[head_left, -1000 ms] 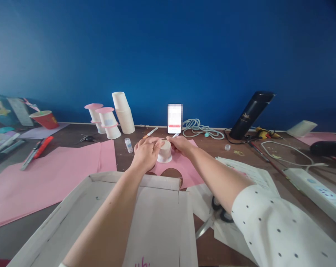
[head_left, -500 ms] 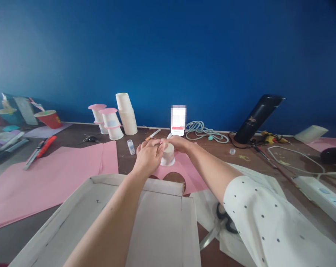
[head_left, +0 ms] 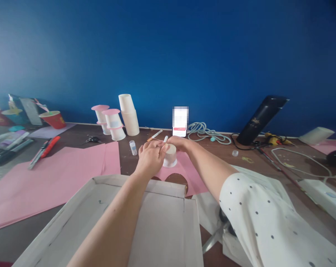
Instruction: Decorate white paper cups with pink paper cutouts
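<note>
An upturned white paper cup (head_left: 170,155) stands rim down on a pink paper sheet (head_left: 188,174). My left hand (head_left: 152,155) is closed against its left side, thumb on the cup. Behind the cup is my right hand (head_left: 179,143), its fingers mostly hidden. A slim white pen (head_left: 165,139) sticks up between the hands and appears to be in the right one; its tip is out of sight. Round cut-outs in the sheet's near edge show the brown table.
A white cardboard tray (head_left: 168,226) lies in front. Pink sheets (head_left: 59,170), a box cutter (head_left: 44,152), paper cups with pink discs (head_left: 114,124), stacked cups (head_left: 130,118) and a glue stick (head_left: 133,147) are left. A phone (head_left: 180,122), cable (head_left: 209,133), black flask (head_left: 259,120) and scissors (head_left: 212,239) are also there.
The white pen has shifted left relative to the phone and tilts differently. The cup stays in place under my left hand. The whole view has moved slightly.
</note>
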Available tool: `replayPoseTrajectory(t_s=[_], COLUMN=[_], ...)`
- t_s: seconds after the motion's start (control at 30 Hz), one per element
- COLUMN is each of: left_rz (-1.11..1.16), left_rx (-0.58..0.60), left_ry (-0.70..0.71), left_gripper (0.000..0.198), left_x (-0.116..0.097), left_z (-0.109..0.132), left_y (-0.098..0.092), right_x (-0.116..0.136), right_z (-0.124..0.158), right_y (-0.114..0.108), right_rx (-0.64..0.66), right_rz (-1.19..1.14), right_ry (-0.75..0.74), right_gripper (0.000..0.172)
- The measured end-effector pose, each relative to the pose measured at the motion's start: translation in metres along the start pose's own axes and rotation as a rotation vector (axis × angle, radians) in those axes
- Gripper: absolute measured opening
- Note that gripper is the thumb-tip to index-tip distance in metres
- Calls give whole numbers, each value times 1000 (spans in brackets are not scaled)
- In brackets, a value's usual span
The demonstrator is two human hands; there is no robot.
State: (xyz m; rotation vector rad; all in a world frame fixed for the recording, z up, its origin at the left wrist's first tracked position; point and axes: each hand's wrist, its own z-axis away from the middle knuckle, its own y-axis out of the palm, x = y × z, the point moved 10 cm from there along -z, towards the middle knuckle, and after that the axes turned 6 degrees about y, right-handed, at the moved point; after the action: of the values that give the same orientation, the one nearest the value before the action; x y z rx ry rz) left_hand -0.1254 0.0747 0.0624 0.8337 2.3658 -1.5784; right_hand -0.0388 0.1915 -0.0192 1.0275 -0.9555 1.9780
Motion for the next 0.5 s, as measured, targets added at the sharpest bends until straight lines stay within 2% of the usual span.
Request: replayPoseTrajectory(t_s=[0.13,0.3,0.4,0.5], left_rz=[-23,-23,-27,-41], left_rx=[-20,-9,0,-18], left_ry=[21,50,70,99], left_gripper=[48,45,41,40], left_x=[0,0,-1,-3], left_z=[0,1,2,3], left_y=[-1,1,3,4], right_x=[9,17,6,-15], right_z=[8,48,78,104], right_y=[-13,-59,-77,-81], right_rx=[-106,-397,-531,-631], right_rz=[-120,-347,-422,-463], right_ry=[-86,-224,-236,-242], right_gripper=[28,30,28,31])
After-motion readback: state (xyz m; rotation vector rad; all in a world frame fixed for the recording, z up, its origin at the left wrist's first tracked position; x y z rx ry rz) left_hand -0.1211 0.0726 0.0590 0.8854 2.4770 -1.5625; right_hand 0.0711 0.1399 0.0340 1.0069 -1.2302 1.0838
